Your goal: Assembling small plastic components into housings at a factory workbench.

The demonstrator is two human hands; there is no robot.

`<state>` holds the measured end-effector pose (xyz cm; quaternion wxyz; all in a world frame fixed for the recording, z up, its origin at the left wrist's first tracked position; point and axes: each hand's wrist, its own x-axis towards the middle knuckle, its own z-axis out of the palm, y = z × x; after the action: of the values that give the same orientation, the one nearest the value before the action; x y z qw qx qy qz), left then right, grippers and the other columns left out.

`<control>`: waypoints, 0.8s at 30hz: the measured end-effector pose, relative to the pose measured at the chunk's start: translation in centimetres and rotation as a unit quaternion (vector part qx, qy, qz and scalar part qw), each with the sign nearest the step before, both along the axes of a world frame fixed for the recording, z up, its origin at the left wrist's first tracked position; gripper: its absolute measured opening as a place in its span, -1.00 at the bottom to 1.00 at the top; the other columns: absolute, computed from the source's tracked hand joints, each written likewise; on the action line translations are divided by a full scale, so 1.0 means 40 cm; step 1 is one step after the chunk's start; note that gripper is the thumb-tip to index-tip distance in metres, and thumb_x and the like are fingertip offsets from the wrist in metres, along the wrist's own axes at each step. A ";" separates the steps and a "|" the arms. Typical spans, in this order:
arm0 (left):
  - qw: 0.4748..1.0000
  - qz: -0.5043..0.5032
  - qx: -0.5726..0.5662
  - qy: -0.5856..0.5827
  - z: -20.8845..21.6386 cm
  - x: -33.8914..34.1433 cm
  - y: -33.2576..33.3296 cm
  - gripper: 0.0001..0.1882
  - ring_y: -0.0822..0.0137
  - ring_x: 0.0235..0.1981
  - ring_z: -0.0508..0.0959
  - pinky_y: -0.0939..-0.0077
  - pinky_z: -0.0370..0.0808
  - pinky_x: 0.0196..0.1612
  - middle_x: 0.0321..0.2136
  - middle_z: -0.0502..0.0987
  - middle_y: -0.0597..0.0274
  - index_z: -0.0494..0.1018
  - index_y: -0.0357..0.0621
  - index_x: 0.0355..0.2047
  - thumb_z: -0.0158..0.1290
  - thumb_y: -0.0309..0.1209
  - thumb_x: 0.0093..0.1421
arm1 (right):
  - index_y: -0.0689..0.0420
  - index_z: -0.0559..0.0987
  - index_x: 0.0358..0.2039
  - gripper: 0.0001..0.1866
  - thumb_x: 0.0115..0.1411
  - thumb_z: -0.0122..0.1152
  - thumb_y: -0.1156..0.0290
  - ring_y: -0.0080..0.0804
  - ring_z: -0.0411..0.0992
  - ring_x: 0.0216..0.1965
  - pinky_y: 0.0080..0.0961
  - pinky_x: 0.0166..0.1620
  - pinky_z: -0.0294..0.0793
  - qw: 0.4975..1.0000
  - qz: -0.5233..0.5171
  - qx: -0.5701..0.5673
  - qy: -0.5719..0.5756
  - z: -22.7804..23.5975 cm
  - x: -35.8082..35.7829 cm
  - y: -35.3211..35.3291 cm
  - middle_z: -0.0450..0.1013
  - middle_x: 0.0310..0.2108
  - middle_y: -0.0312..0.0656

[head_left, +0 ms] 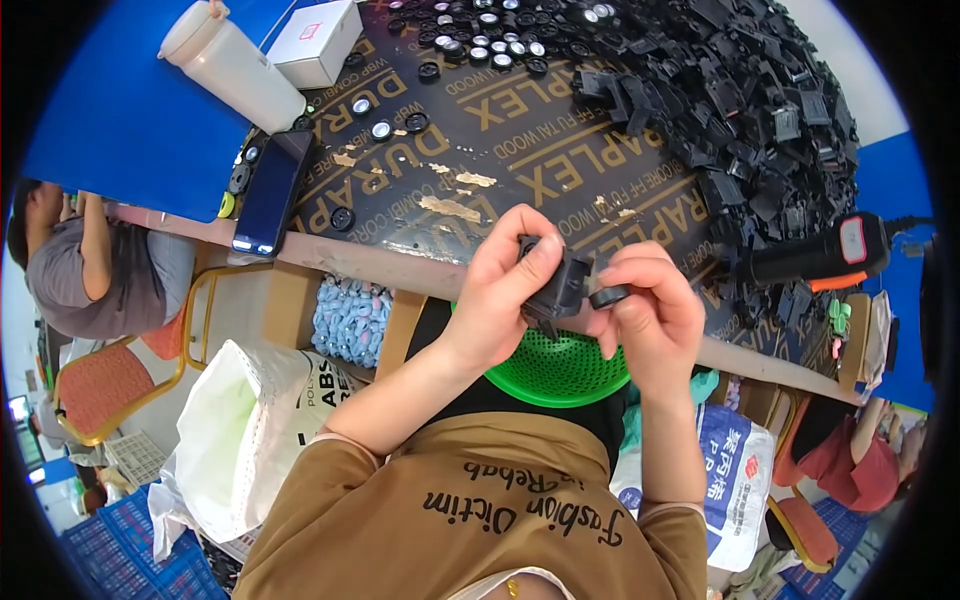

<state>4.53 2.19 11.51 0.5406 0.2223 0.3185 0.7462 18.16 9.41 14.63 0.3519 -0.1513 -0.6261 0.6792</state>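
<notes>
My left hand (507,285) grips a black moulded plastic part (562,292) above the table's near edge. Just to its right, my right hand (652,318) pinches a small black wheel (609,296) between thumb and fingers. Wheel and part are close together; whether they touch I cannot tell. Below both hands a green perforated basket (560,375) rests at my lap. Many loose wheels, some with silvery hubs (381,130), lie scattered across the far side of the dark table (520,215).
A large heap of black plastic parts (740,110) covers the table's right side, with a black power tool (825,252) on it. At the left are a phone (272,190), a white bottle (230,65) and a white box (318,42). A white sack (250,430) stands below; co-workers sit on both sides.
</notes>
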 end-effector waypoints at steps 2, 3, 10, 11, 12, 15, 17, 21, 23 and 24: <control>1.000 -0.012 0.009 0.015 0.002 0.003 -0.009 -0.81 0.52 -0.41 0.29 0.68 0.24 -0.33 -0.44 0.30 0.30 0.23 -0.13 -0.36 -0.07 -0.29 0.25 | 0.36 0.48 -0.30 -0.83 0.07 0.00 0.74 -0.55 0.42 -0.52 -0.79 -0.58 0.38 0.999 -0.022 -0.030 0.022 0.001 -0.006 -0.032 0.27 -0.27 -0.14; 0.999 -0.021 0.018 0.033 0.004 0.005 -0.012 -0.81 0.52 -0.40 0.27 0.70 0.22 -0.31 -0.44 0.29 0.30 0.23 -0.13 -0.36 -0.06 -0.30 0.25 | 0.34 0.49 -0.33 -0.84 0.04 0.06 0.74 -0.58 0.41 -0.52 -0.80 -0.58 0.37 0.999 -0.036 -0.036 0.015 0.001 -0.003 -0.039 0.25 -0.27 -0.16; 0.985 -0.018 0.028 0.168 0.010 0.018 -0.010 -0.83 0.65 -0.43 0.26 0.77 0.25 -0.35 -0.48 0.26 0.43 0.24 -0.16 -0.36 0.01 -0.40 0.20 | 0.30 0.56 -0.45 -0.90 -0.04 0.17 0.71 -0.58 0.39 -0.42 -0.68 -0.34 0.43 0.982 -0.043 0.184 -0.017 -0.016 0.035 -0.001 0.26 -0.14 -0.13; 0.985 -0.024 0.028 0.171 0.008 0.017 -0.010 -0.83 0.65 -0.43 0.26 0.76 0.25 -0.35 -0.48 0.25 0.43 0.24 -0.17 -0.36 0.01 -0.40 0.20 | 0.28 0.54 -0.34 -0.79 -0.06 0.21 0.67 -0.48 0.40 -0.32 -0.58 -0.19 0.41 0.978 -0.014 0.206 -0.016 -0.025 0.044 0.004 0.29 -0.10 -0.08; 0.985 -0.024 0.027 0.171 0.009 0.020 -0.011 -0.83 0.65 -0.43 0.26 0.76 0.25 -0.35 -0.48 0.25 0.43 0.24 -0.17 -0.36 0.01 -0.40 0.20 | 0.28 0.54 -0.34 -0.79 -0.06 0.21 0.67 -0.48 0.40 -0.32 -0.58 -0.19 0.41 0.979 -0.014 0.205 -0.017 -0.026 0.042 -0.001 0.29 -0.10 -0.08; 0.982 -0.033 0.023 0.184 0.011 0.022 -0.018 -0.82 0.64 -0.43 0.26 0.76 0.25 -0.34 -0.48 0.24 0.42 0.23 -0.17 -0.36 0.01 -0.41 0.19 | 0.27 0.41 -0.12 -0.61 -0.01 0.24 0.54 -0.36 0.38 -0.24 -0.55 -0.20 0.42 0.994 -0.077 0.016 0.081 -0.033 0.024 -0.051 0.35 -0.18 -0.10; 0.974 -0.038 0.026 0.220 0.013 0.018 -0.025 -0.83 0.63 -0.42 0.26 0.75 0.25 -0.34 -0.47 0.24 0.41 0.22 -0.18 -0.36 0.01 -0.43 0.19 | 0.27 0.39 -0.13 -0.62 0.02 0.24 0.51 -0.36 0.38 -0.23 -0.54 -0.20 0.42 0.996 -0.039 0.084 0.012 -0.029 0.043 -0.031 0.34 -0.18 -0.10; 0.971 -0.047 0.008 0.236 0.024 0.031 -0.038 -0.83 0.61 -0.43 0.26 0.72 0.26 -0.36 -0.48 0.24 0.39 0.22 -0.18 -0.35 0.00 -0.46 0.18 | 0.25 0.36 -0.17 -0.65 0.07 0.23 0.43 -0.41 0.36 -0.24 -0.54 -0.18 0.38 0.994 0.023 0.106 -0.022 -0.046 0.053 -0.022 0.33 -0.18 -0.12; 0.959 -0.041 0.016 0.281 0.025 0.028 -0.045 -0.83 0.62 -0.44 0.27 0.73 0.26 -0.37 -0.49 0.26 0.38 0.21 -0.19 -0.35 0.00 -0.46 0.18 | 0.24 0.36 -0.19 -0.67 0.07 0.23 0.42 -0.43 0.35 -0.25 -0.54 -0.18 0.37 0.997 0.037 0.070 -0.003 -0.042 0.047 -0.035 0.33 -0.19 -0.12; 0.959 -0.039 0.016 0.281 0.022 0.025 -0.047 -0.83 0.62 -0.44 0.27 0.73 0.26 -0.37 -0.49 0.26 0.38 0.21 -0.19 -0.35 0.00 -0.46 0.18 | 0.23 0.37 -0.21 -0.67 0.04 0.25 0.43 -0.42 0.35 -0.26 -0.53 -0.18 0.36 0.998 0.015 0.061 0.002 -0.037 0.038 -0.044 0.34 -0.21 -0.13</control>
<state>5.54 0.30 12.41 0.4541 0.4437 0.4364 0.6375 19.68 7.67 13.15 0.3512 -0.1185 -0.6682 0.6452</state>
